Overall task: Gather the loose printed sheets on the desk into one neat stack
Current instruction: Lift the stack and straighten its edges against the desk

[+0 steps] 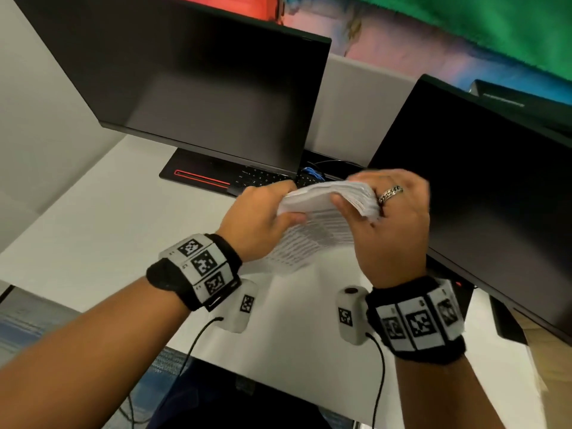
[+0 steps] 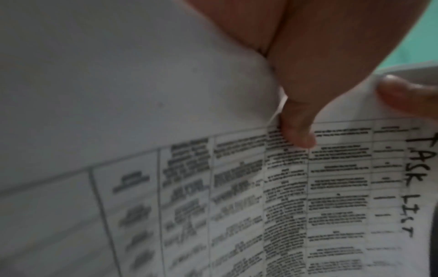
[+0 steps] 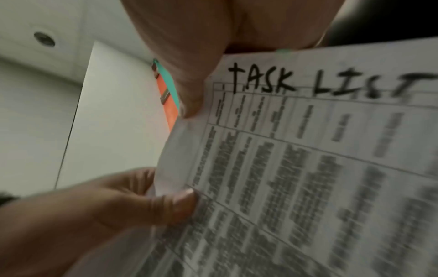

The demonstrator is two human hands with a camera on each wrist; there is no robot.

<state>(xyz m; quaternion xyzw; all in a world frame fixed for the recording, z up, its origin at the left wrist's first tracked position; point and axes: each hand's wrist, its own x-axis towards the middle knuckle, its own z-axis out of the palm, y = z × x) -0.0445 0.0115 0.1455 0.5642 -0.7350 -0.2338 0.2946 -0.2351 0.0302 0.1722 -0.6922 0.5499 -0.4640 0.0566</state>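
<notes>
A bundle of printed sheets stands on its lower edge above the white desk, held upright between both hands. My left hand grips the bundle's left side, thumb on the front page. My right hand, with a ring, grips the top right corner, where the sheet edges fan out unevenly. The front page carries a printed table and the handwritten words "TASK LIST". My left thumb presses on the table. In the right wrist view my left thumb pinches the page's edge.
Two dark monitors stand behind and to the right of the hands. A black keyboard with a red stripe lies under the left monitor. A blue cable sits behind the sheets. Bare desk stretches to the left.
</notes>
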